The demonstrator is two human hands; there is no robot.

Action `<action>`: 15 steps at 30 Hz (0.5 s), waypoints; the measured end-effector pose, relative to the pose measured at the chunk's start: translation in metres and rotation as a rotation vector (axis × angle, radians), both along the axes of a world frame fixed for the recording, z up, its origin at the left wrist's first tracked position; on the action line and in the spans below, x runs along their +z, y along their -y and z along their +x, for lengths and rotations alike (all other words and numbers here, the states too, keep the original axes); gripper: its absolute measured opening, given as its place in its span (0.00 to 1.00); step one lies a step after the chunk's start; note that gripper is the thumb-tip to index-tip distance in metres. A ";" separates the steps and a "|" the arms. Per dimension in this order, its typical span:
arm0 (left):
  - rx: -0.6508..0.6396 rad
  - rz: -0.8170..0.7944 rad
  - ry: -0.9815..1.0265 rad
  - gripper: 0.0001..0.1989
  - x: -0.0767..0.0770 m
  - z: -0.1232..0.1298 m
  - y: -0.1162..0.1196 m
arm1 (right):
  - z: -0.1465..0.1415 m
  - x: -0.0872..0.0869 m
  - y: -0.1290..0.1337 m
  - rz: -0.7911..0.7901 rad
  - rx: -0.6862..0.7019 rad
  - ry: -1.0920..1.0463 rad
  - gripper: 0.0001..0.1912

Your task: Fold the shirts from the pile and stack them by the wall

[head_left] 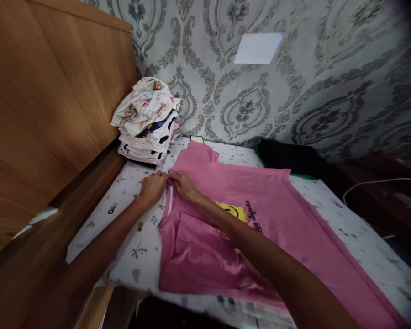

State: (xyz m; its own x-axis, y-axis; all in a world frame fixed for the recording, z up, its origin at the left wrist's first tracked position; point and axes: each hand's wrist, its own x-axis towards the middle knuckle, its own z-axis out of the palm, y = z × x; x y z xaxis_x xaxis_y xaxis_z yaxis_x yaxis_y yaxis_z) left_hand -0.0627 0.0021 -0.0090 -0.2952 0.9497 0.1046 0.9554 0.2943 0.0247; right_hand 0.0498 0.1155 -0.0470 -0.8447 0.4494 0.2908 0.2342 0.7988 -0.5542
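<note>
Pink shirt (270,201) lies pinched at its collar under both hands (153,186).

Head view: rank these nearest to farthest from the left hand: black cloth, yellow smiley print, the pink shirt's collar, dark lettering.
From the left hand:
1. Collar: just to its right.
2. Yellow smiley print: right, mid-shirt.
3. Dark lettering: right, just past the print.
4. Black cloth: far right, by the wall.

Two hands (153,187) (184,186), one shirt (256,183), one clothes pile (147,121)
</note>
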 end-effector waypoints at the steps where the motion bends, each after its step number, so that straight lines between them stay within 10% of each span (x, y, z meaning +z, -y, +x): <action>1: -0.011 -0.013 -0.023 0.16 0.001 0.001 0.000 | 0.000 -0.001 0.000 0.004 -0.004 0.000 0.16; 15: 0.068 0.107 0.212 0.10 -0.003 -0.022 0.009 | -0.001 -0.002 0.016 0.257 0.084 0.176 0.20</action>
